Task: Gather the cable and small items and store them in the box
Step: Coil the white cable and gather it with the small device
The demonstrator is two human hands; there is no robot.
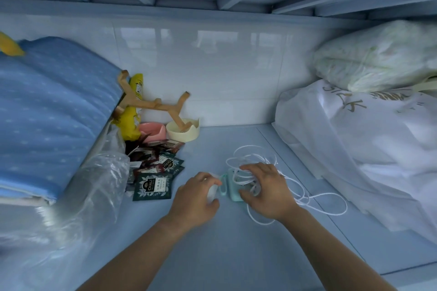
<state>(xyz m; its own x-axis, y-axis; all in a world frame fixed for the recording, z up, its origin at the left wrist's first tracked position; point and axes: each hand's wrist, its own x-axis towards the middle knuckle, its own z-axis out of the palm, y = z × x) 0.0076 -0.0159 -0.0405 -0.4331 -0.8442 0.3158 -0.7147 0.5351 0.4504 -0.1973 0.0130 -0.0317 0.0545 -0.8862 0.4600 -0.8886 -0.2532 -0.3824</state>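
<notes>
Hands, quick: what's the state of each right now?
Left hand: grips a small white item.
Right hand: holds bunched coils of the white cable, over a mint-green case.

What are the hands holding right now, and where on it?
Left hand grips a small white item around its body. Right hand clutches the gathered loops of the white cable over a mint case.

Folded blue blanket [47,113], white bag [354,149], wooden stand [151,104]
</notes>
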